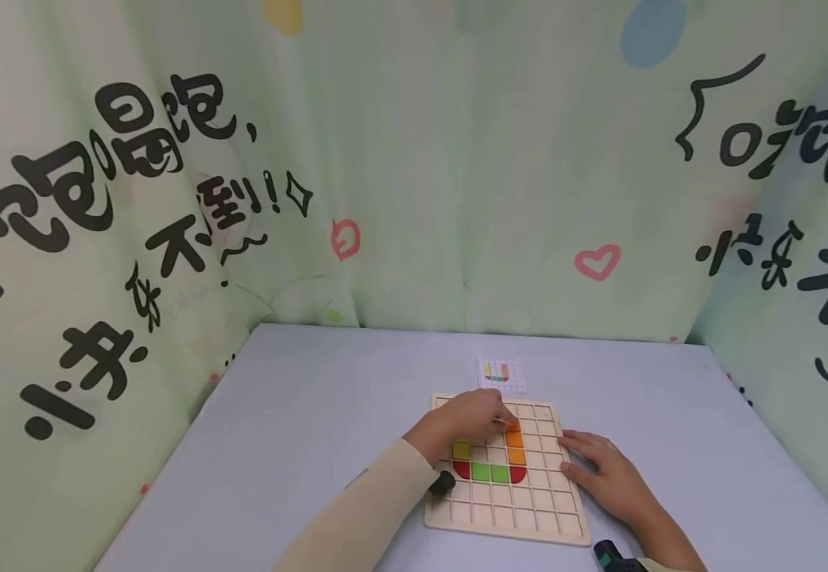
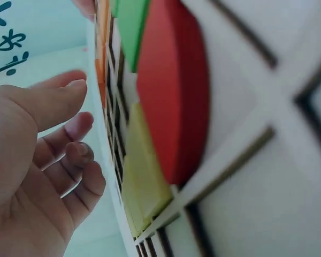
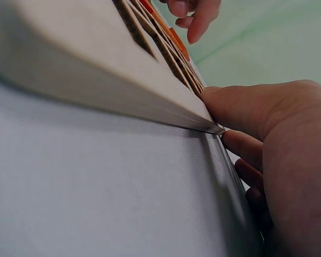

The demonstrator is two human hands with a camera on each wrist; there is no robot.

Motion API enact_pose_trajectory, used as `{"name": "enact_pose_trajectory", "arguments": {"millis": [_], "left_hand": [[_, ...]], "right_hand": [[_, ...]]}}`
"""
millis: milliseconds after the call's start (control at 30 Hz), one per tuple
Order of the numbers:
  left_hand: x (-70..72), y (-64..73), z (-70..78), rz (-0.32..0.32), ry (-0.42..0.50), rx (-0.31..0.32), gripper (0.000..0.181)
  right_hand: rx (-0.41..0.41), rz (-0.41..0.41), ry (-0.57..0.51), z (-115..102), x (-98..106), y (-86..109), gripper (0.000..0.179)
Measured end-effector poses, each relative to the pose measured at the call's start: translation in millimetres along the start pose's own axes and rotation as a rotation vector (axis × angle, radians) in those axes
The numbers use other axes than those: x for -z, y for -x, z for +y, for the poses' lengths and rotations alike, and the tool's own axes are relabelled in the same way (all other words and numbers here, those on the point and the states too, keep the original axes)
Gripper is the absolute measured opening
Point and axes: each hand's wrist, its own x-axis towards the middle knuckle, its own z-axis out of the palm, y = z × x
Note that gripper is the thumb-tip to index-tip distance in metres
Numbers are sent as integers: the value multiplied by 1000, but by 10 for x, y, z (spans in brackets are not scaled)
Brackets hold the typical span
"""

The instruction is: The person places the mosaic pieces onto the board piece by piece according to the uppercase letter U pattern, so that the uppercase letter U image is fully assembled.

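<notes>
A wooden grid board [image 1: 503, 516] lies on the table. Set in its cells are yellow tiles [image 1: 461, 451], red rounded tiles [image 1: 518, 474], green tiles [image 1: 490, 473] and orange tiles [image 1: 516, 447] in a U shape. My left hand [image 1: 467, 417] reaches over the board, its fingertips at the uppermost orange tile. Loosely bent fingers show in the left wrist view, with no tile visible between them. My right hand [image 1: 610, 477] rests at the board's right edge with extended fingers. In the right wrist view its thumb [image 3: 235, 110] touches the board's rim.
A small printed card [image 1: 501, 375] with a coloured U pattern lies just beyond the board. The white table [image 1: 314, 413] is bordered by a printed curtain [image 1: 414, 199] at the back and sides. A dark wrist device [image 1: 443, 484] sits over the board's left side.
</notes>
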Motion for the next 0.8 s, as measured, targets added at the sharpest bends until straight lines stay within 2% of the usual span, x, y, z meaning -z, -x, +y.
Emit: {"name": "enact_pose_trajectory", "arguments": {"millis": [133,267,400,533,800], "left_hand": [[-20,8,10,-5,51,47,33],[-35,-20,15,1,45,66,34],[-47,-65,12,11,-3,37,26],[-71,-125,0,48,-36,-6,22],[-104,-169,-2,60,-59,16,23]], "right_hand": [[-5,-5,2,6,-10,-16,57],[-3,2,3,2,-1,-9,56],[-5,2,2,-2,12,5,56],[-6,8,4,1,13,15,56],[7,18,-5,14,-3,1,56]]}}
